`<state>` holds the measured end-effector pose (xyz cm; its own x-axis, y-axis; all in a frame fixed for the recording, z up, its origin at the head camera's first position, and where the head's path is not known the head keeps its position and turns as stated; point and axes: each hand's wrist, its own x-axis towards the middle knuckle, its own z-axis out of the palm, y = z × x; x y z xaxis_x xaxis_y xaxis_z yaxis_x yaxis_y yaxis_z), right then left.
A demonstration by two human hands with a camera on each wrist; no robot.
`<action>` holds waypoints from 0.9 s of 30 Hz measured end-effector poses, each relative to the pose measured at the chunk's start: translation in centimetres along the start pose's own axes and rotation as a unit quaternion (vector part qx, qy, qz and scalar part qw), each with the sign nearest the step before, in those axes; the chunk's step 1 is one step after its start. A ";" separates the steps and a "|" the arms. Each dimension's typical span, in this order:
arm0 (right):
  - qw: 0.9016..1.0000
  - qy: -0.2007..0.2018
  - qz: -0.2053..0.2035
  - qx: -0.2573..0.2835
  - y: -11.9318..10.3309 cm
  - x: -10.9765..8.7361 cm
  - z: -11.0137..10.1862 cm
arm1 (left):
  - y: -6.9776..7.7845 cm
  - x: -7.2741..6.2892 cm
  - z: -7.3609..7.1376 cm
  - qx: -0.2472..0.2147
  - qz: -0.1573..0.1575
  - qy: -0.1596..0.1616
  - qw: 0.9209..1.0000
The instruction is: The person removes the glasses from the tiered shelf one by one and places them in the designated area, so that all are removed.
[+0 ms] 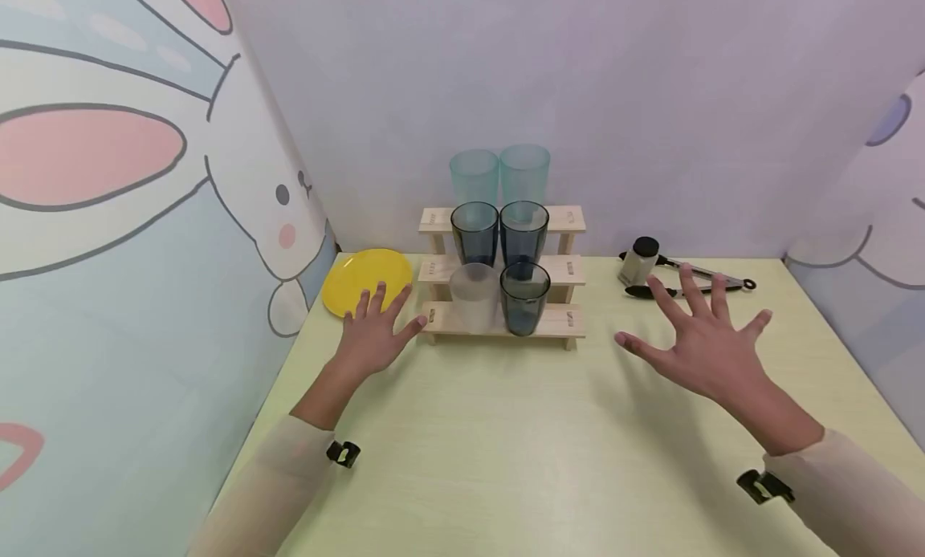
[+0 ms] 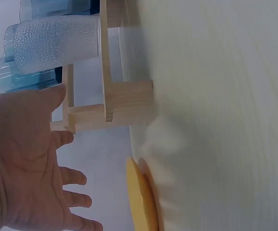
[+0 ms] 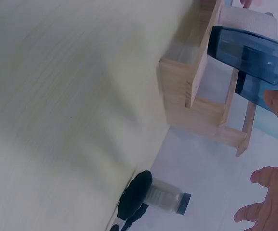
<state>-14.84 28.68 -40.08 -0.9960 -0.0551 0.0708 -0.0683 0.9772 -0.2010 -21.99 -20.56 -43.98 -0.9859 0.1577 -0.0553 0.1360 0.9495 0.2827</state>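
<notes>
Rack (image 1: 560,323): between left hand (image 1: 370,340) and right hand (image 1: 711,352), both with fingers spread wide, holding nothing. Plate (image 1: 364,278): just past the left fingertips. Tongs (image 1: 640,292): past the right fingertips. Cups (image 1: 525,304): on the rack between both thumbs, two per tier; placement appears complete. Jar (image 1: 638,265): upright beyond the right fingers. From where I stand, nothing evidently remains.
</notes>
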 end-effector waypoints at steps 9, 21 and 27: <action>1.000 0.006 -0.022 0.004 -2.5 1.4 0.3 | 0.3 1.8 1.8 -0.003 0.007 -0.031 1.000; 0.999 -0.006 -0.041 0.026 -5.8 2.7 0.9 | 0.7 2.6 3.1 -0.018 0.002 -0.042 0.999; 0.997 -0.008 -0.063 0.039 -7.2 3.5 1.4 | 1.0 2.7 3.4 -0.031 0.010 -0.040 0.999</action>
<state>-17.89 21.19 -39.74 -0.9800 -0.1798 0.0851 -0.1962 0.9437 -0.2664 -24.21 -18.25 -47.15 -0.9716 0.2007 -0.1255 0.1472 0.9274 0.3438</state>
